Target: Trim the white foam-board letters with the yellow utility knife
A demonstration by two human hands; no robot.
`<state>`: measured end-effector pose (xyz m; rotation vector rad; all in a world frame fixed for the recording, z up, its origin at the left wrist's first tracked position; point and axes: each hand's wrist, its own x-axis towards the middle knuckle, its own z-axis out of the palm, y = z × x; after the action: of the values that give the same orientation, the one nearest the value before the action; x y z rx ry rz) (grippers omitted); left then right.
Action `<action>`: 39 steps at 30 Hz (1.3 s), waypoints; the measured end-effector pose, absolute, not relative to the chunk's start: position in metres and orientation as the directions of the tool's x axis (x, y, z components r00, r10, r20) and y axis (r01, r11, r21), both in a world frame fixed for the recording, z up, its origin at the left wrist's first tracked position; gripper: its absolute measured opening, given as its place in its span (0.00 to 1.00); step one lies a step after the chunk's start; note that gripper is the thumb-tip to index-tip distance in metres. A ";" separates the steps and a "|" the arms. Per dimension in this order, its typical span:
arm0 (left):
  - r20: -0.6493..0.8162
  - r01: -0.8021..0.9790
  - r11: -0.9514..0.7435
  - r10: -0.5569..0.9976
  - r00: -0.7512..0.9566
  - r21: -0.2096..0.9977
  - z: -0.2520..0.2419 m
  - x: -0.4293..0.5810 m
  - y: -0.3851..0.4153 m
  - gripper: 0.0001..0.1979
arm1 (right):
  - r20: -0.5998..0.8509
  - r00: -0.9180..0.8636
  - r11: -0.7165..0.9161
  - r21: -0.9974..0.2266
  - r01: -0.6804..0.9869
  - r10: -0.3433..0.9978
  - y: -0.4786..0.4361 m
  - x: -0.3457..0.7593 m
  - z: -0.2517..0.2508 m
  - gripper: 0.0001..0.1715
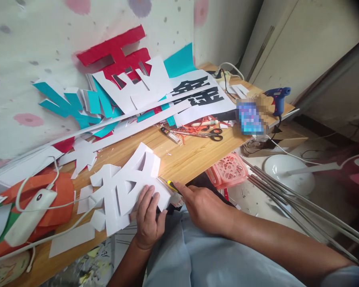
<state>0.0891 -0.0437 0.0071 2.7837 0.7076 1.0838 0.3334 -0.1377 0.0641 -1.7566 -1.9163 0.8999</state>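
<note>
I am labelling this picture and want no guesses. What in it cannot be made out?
All in the head view:
1. Knife: the right hand covers the handle, and the blade tip is too small to see against the cut-out under the left hand.
2. Object beside the glue gun: blurred out.
3. Sheet: strips partly cover its black characters.
4. Rods: cut off by the right edge.

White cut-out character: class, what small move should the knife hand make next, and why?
Probably draw the yellow knife a short way along the edge of the white cut-out character: the right hand holds its blade there, while the left hand presses the piece flat on the table.
</note>
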 end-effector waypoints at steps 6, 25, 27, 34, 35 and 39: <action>0.631 0.400 -0.893 0.434 0.643 0.206 0.001 0.087 -0.043 0.30 | -0.170 -0.188 0.036 -0.642 0.766 0.967 -0.128 0.333 0.074 0.45; 0.639 0.398 -0.892 0.436 0.634 0.214 0.002 0.089 -0.043 0.28 | -0.213 -0.215 0.065 -0.550 0.833 0.953 -0.113 0.323 0.100 0.42; 0.634 0.405 -0.887 0.447 0.631 0.222 0.002 0.089 -0.043 0.28 | -0.214 -0.216 0.073 -0.528 0.846 0.953 -0.112 0.322 0.104 0.41; 0.640 0.397 -0.890 0.442 0.629 0.225 0.002 0.089 -0.043 0.27 | -0.250 -0.238 0.101 -0.461 0.882 0.939 -0.110 0.321 0.116 0.41; 0.642 0.393 -0.891 0.439 0.628 0.225 0.003 0.089 -0.043 0.27 | -0.265 -0.242 0.101 -0.453 0.886 0.934 -0.111 0.321 0.119 0.40; 0.647 0.381 -0.896 0.431 0.629 0.227 0.004 0.091 -0.043 0.27 | -0.299 -0.250 0.100 -0.439 0.893 0.921 -0.116 0.321 0.125 0.41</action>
<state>0.0906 -0.0429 0.0038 2.7731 0.6922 1.1296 0.3214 -0.1156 0.1254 -1.8919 -2.2913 0.8501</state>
